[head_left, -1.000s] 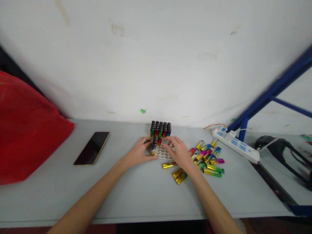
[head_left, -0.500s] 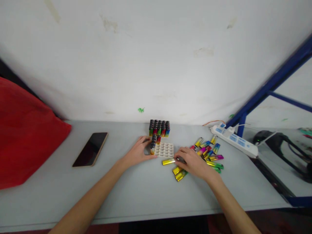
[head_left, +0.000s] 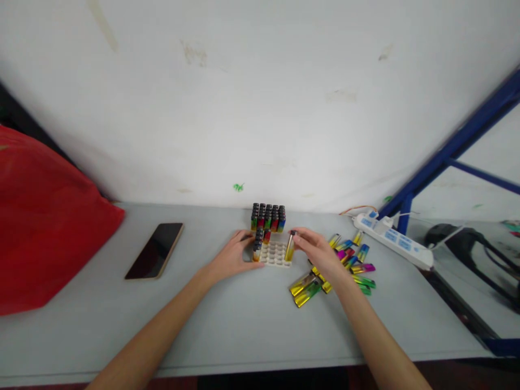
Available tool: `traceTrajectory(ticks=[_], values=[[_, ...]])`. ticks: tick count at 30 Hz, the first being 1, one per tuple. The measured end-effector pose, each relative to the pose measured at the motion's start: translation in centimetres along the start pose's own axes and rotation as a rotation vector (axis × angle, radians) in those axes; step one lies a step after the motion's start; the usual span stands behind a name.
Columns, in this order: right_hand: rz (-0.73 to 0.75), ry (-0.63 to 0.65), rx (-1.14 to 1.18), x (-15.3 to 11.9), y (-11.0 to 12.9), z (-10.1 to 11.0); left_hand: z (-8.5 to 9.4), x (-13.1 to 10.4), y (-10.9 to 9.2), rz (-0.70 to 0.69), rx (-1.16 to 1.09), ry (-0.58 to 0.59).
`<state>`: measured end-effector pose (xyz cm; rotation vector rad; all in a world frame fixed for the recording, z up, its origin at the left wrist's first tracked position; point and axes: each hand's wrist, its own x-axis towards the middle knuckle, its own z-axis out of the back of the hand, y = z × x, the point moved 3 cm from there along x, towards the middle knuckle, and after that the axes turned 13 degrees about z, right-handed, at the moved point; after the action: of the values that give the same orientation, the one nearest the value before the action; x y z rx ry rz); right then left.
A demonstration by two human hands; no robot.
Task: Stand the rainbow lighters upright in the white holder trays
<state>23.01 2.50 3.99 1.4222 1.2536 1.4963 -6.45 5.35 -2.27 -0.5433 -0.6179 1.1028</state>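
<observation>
Across the near part of the counter [head_left: 227, 325], two bare forearms reach forward. Loose lighters [head_left: 364, 268] in metallic yellow, green, blue and magenta lie in a jumbled heap beside and partly behind the right forearm. Just beyond the nearest of them, the left hand [head_left: 232, 254] grasps the left end of a pale, pocketed tray [head_left: 276, 255], its thumb at the near corner. The right hand [head_left: 314, 245] pinches a yellow lighter [head_left: 290, 247] by its upper part, nearly upright over the tray's right side; whether its base sits in a pocket cannot be told. Dark-topped lighters [head_left: 257, 248] stand along the tray's left edge, a red one [head_left: 267, 236] beside them. Farther back, a tight block of upright lighters [head_left: 268, 218] stands before the white wall [head_left: 260, 108].
</observation>
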Motion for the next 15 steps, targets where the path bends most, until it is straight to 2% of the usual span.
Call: traceTrajectory(ticks=[3,6,15], values=[[0.001,-0.054,0.171,1.5,-0.5,-2.0,0.1,0.0,-0.1,-0.002,-0.005,0.004],[-0.026,-0.032,0.242,2.5,-1.4,-3.5,0.1,-0.1,-0.1,0.014,0.002,0.008],[-0.149,0.076,0.098,1.7,-4.2,-4.6,0.0,-0.3,0.2,0.009,0.004,-0.003]])
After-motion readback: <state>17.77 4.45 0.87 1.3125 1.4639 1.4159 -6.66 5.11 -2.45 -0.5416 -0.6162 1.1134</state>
